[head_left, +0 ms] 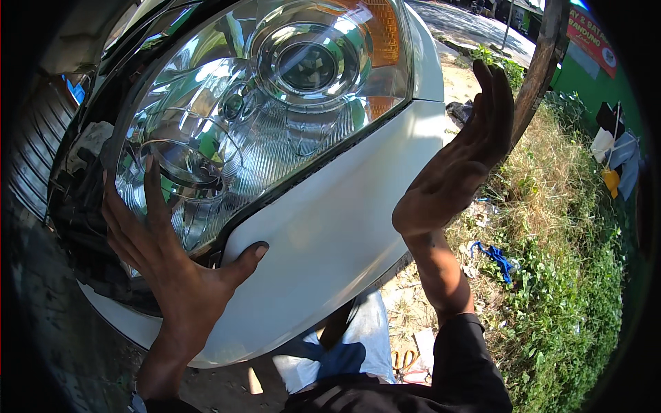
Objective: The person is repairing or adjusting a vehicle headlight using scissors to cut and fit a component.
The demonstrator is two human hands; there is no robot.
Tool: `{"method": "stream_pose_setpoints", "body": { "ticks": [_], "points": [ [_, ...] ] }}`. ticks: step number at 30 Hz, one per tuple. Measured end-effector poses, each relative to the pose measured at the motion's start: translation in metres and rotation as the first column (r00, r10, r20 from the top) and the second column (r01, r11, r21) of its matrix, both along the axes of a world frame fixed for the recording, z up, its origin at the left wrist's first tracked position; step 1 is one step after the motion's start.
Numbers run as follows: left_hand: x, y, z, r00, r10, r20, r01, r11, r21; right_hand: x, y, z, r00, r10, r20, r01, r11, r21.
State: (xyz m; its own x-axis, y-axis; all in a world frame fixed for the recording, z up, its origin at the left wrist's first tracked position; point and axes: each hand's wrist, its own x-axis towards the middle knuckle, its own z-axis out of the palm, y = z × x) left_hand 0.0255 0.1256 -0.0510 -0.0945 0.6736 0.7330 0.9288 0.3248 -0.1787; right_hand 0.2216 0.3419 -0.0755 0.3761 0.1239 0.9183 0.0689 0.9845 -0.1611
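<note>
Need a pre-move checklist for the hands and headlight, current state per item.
1. Left hand at headlight: ok, fingers spread over its lower-left corner, thumb over the white panel.
2. Right hand free: ok, raised, open, holding nothing.
3. Right hand clear of the white panel: cannot tell from this angle.
4. Whole headlight in view: not ok, top cut off.
5. Lens free of fine scratches: cannot tell, reflections.

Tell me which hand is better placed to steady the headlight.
Left, probably: the left hand has its fingers spread across the headlight, while the right hand is raised clear of it.
</note>
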Motion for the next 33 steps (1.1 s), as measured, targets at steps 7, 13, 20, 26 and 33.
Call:
{"method": "stream_pose_setpoints", "body": {
  "ticks": [7,13,20,26,33],
  "points": [
    [-0.006,0.002,0.003,0.993,-0.02,-0.12,0.016,0.999,-0.033,-0.055,0.015,0.005,0.955,-0.137,0.262,0.115,0.989,0.096],
    [-0.01,0.004,0.001,0.996,-0.067,-0.052,0.066,0.998,-0.024,-0.055,0.013,0.01,0.857,-0.292,0.424,0.301,0.953,0.047],
    [-0.005,0.003,0.006,0.992,-0.025,-0.125,0.015,0.997,-0.08,-0.041,0.0,0.016,0.807,-0.153,0.571,0.25,0.964,-0.094],
    [-0.007,0.005,0.003,0.993,-0.055,-0.108,0.051,0.998,-0.031,-0.051,0.015,0.013,0.852,-0.262,0.453,0.252,0.964,0.082],
    [-0.004,0.005,0.001,0.996,-0.038,-0.076,0.037,0.999,-0.008,-0.049,0.007,0.006,0.826,-0.25,0.504,0.307,0.951,-0.03]
  ]
}}
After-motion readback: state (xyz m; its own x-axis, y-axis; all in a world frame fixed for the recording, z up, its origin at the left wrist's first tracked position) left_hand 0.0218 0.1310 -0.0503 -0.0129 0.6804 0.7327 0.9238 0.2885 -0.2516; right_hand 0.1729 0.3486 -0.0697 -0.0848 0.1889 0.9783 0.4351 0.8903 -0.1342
